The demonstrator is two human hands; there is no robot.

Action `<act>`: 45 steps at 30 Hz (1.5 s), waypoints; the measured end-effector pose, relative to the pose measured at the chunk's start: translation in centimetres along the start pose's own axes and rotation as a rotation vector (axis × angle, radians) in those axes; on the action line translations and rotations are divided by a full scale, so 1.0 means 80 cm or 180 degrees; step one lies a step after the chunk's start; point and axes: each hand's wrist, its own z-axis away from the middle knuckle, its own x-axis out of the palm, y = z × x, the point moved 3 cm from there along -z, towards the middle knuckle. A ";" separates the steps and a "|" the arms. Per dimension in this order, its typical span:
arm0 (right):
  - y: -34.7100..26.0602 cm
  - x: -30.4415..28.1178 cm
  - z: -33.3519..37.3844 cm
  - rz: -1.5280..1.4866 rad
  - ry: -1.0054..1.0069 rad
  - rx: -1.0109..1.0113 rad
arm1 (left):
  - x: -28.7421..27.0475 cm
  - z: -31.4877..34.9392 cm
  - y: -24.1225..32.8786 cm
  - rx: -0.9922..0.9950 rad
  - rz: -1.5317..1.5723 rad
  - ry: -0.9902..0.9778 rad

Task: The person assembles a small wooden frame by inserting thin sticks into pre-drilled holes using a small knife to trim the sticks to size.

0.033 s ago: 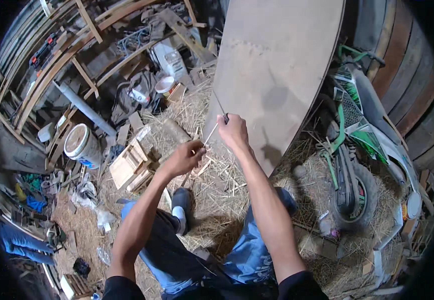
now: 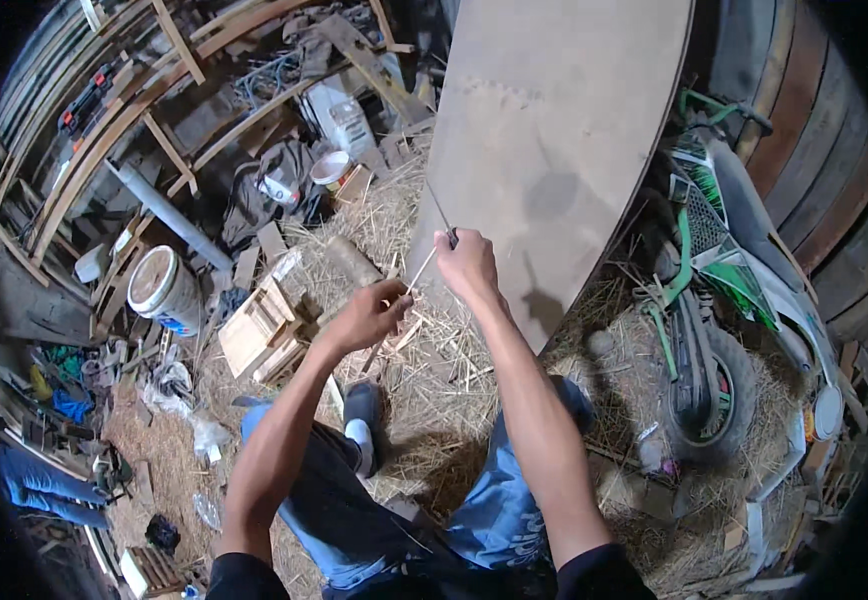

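Note:
A thin wooden stick (image 2: pixel 421 273) runs slantwise between my two hands. My left hand (image 2: pixel 366 318) is closed round its lower part, and the lower end sticks out below the fingers. Just above and to the right, my right hand (image 2: pixel 468 262) is closed on the dark handle of what looks like a knife (image 2: pixel 441 212). Its narrow blade points up and to the left, away from me. The stick's upper end meets the right hand's fingers; the exact contact there is hidden. Both hands are in the air above straw and wood shavings (image 2: pixel 441 345).
A large brown board (image 2: pixel 514 130) leans ahead. To the right stands a green and white motorbike (image 2: pixel 719 290). On the left are a white bucket (image 2: pixel 159 280), a small wooden piece of slats (image 2: pixel 259 330) and long timber (image 2: pixel 124 110). Another person's blue-clad legs (image 2: pixel 49 487) show far left.

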 end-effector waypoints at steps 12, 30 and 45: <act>0.010 0.044 -0.009 0.0631 -0.0263 -0.0215 | 0.025 -0.065 -0.071 -0.0146 0.1443 -0.0281; 0.015 0.079 0.005 0.0216 -0.0314 0.0000 | 0.033 -0.030 -0.102 0.0106 0.0927 0.0560; -0.020 0.035 0.155 -0.0517 -0.0640 -0.0701 | 0.034 0.157 -0.006 -0.0260 0.2211 0.0538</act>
